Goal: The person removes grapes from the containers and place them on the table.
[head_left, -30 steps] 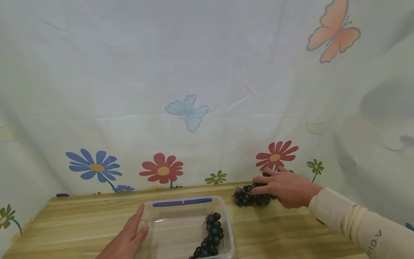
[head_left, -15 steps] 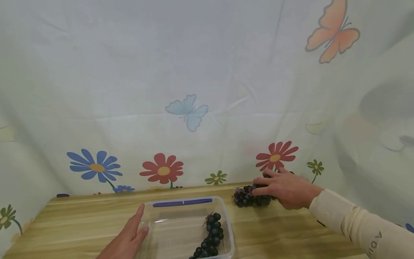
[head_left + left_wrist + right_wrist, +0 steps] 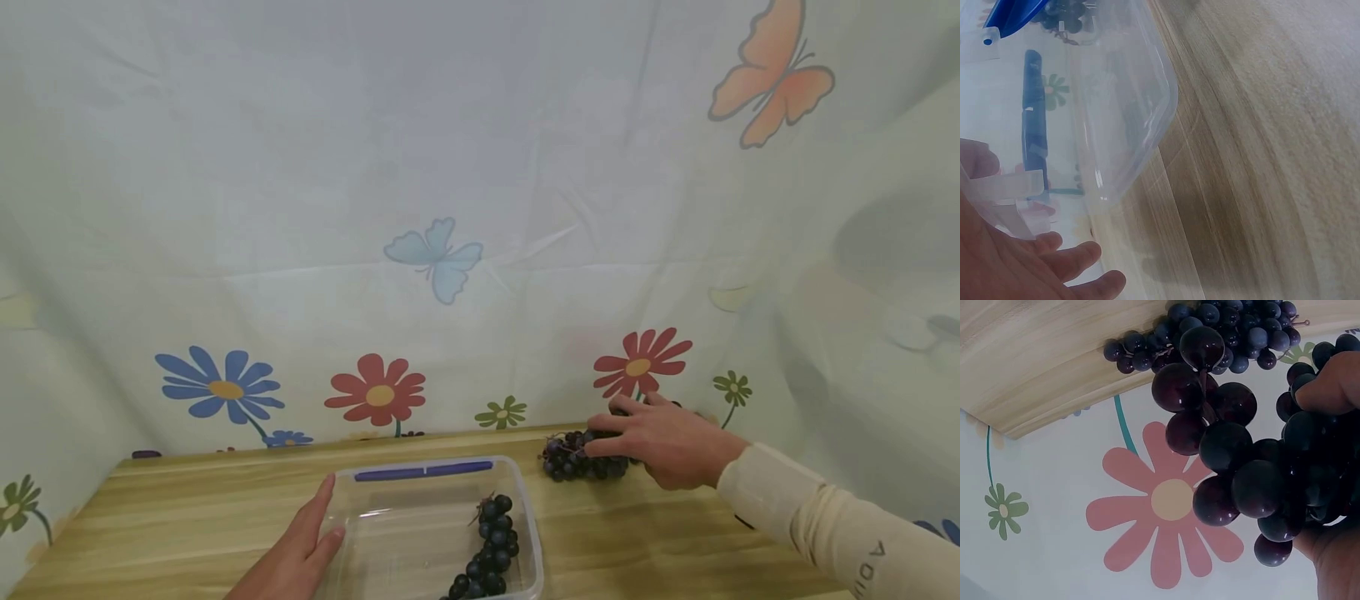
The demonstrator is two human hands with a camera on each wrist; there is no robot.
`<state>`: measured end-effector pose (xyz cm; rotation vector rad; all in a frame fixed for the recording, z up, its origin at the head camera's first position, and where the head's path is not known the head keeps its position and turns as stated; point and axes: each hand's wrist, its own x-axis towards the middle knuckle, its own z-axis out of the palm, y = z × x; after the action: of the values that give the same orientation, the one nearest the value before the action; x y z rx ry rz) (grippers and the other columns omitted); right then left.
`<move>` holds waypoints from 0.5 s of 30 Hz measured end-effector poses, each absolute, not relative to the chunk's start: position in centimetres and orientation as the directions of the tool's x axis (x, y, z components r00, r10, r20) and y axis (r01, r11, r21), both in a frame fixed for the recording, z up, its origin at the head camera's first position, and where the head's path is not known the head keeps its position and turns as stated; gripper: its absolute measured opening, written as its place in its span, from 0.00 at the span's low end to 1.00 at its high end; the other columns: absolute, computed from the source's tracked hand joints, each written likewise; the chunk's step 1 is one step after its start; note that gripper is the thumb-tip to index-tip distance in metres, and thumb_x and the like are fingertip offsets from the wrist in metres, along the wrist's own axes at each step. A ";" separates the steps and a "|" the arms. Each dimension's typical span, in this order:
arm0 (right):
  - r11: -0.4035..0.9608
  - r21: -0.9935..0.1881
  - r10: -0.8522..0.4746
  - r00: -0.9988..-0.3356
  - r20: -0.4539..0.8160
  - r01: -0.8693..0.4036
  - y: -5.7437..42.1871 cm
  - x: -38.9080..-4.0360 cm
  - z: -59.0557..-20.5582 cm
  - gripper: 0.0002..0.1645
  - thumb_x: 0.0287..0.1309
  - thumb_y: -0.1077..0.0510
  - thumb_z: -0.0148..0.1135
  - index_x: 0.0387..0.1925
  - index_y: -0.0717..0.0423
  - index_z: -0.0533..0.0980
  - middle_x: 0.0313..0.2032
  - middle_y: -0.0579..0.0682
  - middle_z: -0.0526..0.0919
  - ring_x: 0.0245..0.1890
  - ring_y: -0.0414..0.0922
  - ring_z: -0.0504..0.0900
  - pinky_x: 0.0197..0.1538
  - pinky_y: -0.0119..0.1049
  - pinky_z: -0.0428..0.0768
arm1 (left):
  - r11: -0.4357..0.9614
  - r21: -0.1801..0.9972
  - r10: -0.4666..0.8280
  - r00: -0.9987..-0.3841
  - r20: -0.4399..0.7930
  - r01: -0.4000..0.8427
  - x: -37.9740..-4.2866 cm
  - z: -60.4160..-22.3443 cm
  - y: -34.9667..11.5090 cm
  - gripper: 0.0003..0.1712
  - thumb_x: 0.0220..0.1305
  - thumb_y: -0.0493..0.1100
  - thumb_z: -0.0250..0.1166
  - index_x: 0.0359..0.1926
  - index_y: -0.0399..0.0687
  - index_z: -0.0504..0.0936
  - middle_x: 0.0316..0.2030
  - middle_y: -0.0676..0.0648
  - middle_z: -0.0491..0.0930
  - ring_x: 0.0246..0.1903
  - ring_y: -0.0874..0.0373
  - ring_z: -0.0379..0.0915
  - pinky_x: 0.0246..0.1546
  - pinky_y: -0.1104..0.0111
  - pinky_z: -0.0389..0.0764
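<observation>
- The right hand [image 3: 663,440] curls its thumb and fingers round a bunch of dark grapes [image 3: 1257,487]; a second bunch [image 3: 1229,334] lies near it on the wooden tabletop [image 3: 637,550].
- The left hand [image 3: 288,550] is relaxed, fingers fairly straight, touching the left side of a clear container [image 3: 531,533]; whether its thumb grips the rim, I cannot tell.
- A third bunch [image 3: 495,546] lies inside the container along the right wall, between the two hands.
- Since half a second ago, hands, container and grapes have barely shifted.
- The tabletop's far edge meets a flowered sheet [image 3: 315,183] just behind the right hand; a strip of wood separates container and outer grapes, with more wood left of the left hand.
</observation>
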<state>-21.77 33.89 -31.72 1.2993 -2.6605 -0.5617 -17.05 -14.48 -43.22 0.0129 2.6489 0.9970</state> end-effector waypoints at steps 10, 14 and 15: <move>0.558 0.388 -0.782 -0.621 -0.048 -0.733 33.8 -21.8 -32.1 0.43 0.55 0.72 0.67 0.65 0.28 0.76 0.66 0.43 0.77 0.58 0.51 0.76 0.51 0.62 0.85 | 0.747 0.659 0.128 -0.952 -0.279 -0.093 -17.1 -43.5 -14.7 0.53 0.77 0.69 0.49 0.85 0.48 0.35 0.81 0.27 0.44 0.78 0.25 0.44 0.74 0.29 0.53; 0.558 0.390 -0.785 -0.619 -0.038 -0.732 33.8 -21.9 -32.2 0.43 0.55 0.71 0.67 0.64 0.28 0.76 0.65 0.43 0.78 0.58 0.51 0.76 0.52 0.62 0.85 | 0.742 0.666 0.137 -0.953 -0.269 -0.081 -17.2 -43.5 -14.8 0.52 0.78 0.68 0.49 0.85 0.46 0.35 0.81 0.27 0.44 0.78 0.24 0.44 0.74 0.29 0.53; 0.557 0.393 -0.786 -0.617 -0.034 -0.732 33.8 -21.9 -32.3 0.43 0.54 0.71 0.67 0.64 0.28 0.76 0.65 0.43 0.78 0.58 0.51 0.76 0.52 0.62 0.85 | 0.741 0.666 0.137 -0.953 -0.269 -0.081 -17.2 -43.5 -14.8 0.53 0.78 0.68 0.49 0.85 0.46 0.35 0.81 0.27 0.44 0.78 0.24 0.44 0.74 0.29 0.53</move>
<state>-21.91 33.84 -32.26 1.2966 -2.6412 -0.5633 -17.23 -14.77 -43.52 0.0433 2.6424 1.0316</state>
